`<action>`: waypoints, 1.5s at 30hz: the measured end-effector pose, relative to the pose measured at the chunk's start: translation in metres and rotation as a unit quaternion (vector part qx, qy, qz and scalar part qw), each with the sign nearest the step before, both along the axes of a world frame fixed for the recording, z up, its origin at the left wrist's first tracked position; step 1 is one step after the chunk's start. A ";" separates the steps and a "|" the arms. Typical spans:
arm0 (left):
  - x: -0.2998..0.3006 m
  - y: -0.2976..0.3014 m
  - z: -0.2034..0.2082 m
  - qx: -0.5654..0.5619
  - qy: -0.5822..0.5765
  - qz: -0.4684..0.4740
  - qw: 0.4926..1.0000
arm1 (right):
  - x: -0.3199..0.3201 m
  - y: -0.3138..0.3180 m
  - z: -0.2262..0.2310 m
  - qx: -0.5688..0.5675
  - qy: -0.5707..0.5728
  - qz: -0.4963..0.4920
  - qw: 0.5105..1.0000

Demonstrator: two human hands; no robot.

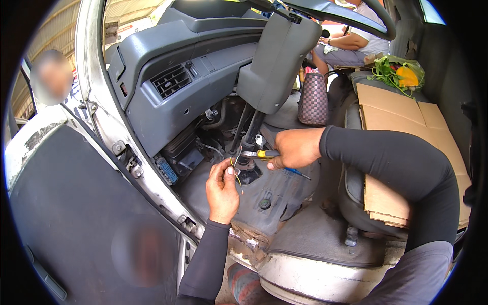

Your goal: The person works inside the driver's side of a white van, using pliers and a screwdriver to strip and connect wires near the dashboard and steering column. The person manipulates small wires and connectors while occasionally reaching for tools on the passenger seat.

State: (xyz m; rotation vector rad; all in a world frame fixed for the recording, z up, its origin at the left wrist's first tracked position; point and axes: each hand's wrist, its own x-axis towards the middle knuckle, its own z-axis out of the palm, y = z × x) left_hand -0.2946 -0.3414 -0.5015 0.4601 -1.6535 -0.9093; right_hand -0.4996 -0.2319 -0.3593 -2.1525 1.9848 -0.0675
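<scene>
Below the steering column, my left hand point(223, 193) pinches a few thin wires point(237, 175), one of them yellow-green, between thumb and fingers. Their loose ends poke out above and below the fingertips. My right hand point(297, 147) grips pliers point(262, 154) with yellow and dark handles. The metal jaws point left and reach the upper wire end; whether they are closed on it I cannot tell. Under my right hand, a blue screwdriver point(297, 173) lies on the vehicle's grey floor mat point(244, 203).
The grey steering column cover point(277, 61) and dashboard point(188, 76) stand ahead. Cardboard point(396, 117) covers the seat at right, with leafy greens and a yellow item in a bag point(401, 75). A checkered bag point(312, 99) stands beyond. The open door point(91, 213) is at left. Other people are nearby.
</scene>
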 end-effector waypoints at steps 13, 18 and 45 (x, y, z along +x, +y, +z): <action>0.002 0.005 0.013 -0.081 -0.097 0.071 0.989 | 0.010 -0.001 -0.012 -0.081 0.027 0.022 0.996; 0.004 0.000 0.020 -0.117 -0.144 0.080 0.979 | 0.012 -0.001 -0.015 -0.127 0.040 0.045 0.990; 0.006 0.000 0.013 -0.045 -0.083 0.009 0.996 | 0.013 -0.005 -0.011 -0.036 -0.030 0.015 0.999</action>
